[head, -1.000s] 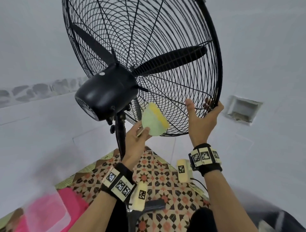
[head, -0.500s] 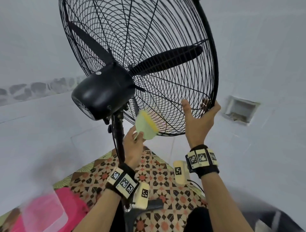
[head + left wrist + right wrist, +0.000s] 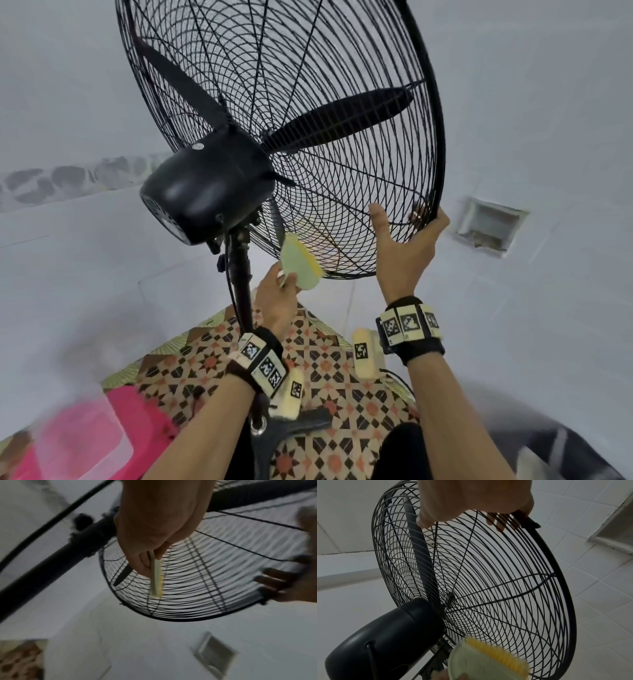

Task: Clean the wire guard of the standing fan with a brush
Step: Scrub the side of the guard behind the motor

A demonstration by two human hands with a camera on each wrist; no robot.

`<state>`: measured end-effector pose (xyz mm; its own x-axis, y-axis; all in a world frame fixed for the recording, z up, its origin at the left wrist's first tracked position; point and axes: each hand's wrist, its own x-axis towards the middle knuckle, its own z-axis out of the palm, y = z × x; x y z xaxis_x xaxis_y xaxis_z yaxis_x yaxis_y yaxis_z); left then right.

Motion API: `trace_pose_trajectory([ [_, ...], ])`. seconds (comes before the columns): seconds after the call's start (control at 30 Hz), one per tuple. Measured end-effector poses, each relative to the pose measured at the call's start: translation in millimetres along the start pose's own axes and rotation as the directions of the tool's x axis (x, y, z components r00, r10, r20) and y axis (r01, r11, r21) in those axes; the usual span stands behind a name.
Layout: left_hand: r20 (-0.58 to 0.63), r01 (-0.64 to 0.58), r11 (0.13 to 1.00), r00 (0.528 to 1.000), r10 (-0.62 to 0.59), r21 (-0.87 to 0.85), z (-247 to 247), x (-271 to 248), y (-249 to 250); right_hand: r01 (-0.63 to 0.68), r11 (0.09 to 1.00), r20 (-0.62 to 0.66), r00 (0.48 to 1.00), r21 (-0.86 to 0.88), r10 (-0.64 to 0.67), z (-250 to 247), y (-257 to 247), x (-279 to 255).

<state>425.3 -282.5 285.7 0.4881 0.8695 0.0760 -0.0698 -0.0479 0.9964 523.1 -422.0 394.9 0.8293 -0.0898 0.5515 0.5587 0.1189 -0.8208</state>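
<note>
Lower than a second ago, the pale green plastic scrubbing brush with yellow bristles point(image 3: 300, 265) now sits at the bottom of the black wire guard point(image 3: 342, 171) of the standing fan, having slid down from a spot nearer the hub. Its bristles face the rear wires, and the left wrist view shows the brush edge-on against the lowest rings, so the stroke seems to be working the bottom arc of the rear guard.

The left hand point(image 3: 277, 301) pinches the brush by its near end, thumb and fingers curled round the flat back, which leaves the bristled length free to lie across several wires at once. The right hand point(image 3: 407, 246) grips the guard's thick outer rim low on the right, thumb spread on the rear wires and fingers hooked over the front. That hold looks meant to steady the fan head so the brushing pressure does not swing or tilt it.

Behind the wires the black blades point(image 3: 342, 120) stand still, and the rounded black motor housing point(image 3: 205, 192) sits just left of the brush on the black pole point(image 3: 239, 284), which the left forearm reaches past. Below lie a patterned floor mat point(image 3: 342, 394) and a pink container with a clear lid point(image 3: 78, 445). White tiled walls surround the fan, with a small recessed niche point(image 3: 486, 222) well to the right.
</note>
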Motion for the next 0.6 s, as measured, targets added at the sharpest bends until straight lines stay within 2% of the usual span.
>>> trace_pose_trajectory([
  [0.1,0.128,-0.097,0.99,0.986,0.11,-0.101,5.7,-17.6,0.1,-0.007,1.0,-0.005,1.0,-0.006,0.007,0.0,0.8,2.1],
  [0.17,0.177,-0.118,0.978,0.973,0.149,-0.174,-1.8,-25.0,-4.7,-0.006,1.0,-0.004,1.0,-0.009,0.006,0.9,-0.4,1.4],
  [0.23,0.109,-0.109,0.988,0.987,0.122,-0.112,-7.6,-19.9,-13.5,-0.003,1.0,0.002,1.0,-0.012,0.003,0.2,-1.9,-1.0],
  [0.3,-0.005,-0.028,1.0,1.0,0.028,-0.005,-6.9,-10.3,-19.4,-0.006,1.0,0.006,1.0,-0.009,0.006,-1.7,-1.5,-4.0],
  [0.33,-0.018,0.009,1.0,1.0,-0.009,0.024,-3.9,-7.7,-20.1,-0.009,1.0,0.004,1.0,-0.01,0.009,-2.4,-1.7,-5.2],
  [0.4,0.037,0.01,1.0,0.999,-0.011,0.027,5.4,-13.8,-13.5,-0.018,1.0,0.0,1.0,-0.017,0.018,-2.4,-2.0,-5.5],
  [0.53,0.165,-0.164,0.986,0.973,0.161,0.008,9.4,-49.8,5.6,-0.027,1.0,0.009,1.0,-0.009,0.027,-2.5,-5.2,-3.3],
  [0.6,0.184,-0.149,0.989,0.971,0.151,-0.027,3.0,-56.3,7.6,-0.027,1.0,0.018,0.999,0.0,0.027,-2.1,-8.3,-4.7],
])
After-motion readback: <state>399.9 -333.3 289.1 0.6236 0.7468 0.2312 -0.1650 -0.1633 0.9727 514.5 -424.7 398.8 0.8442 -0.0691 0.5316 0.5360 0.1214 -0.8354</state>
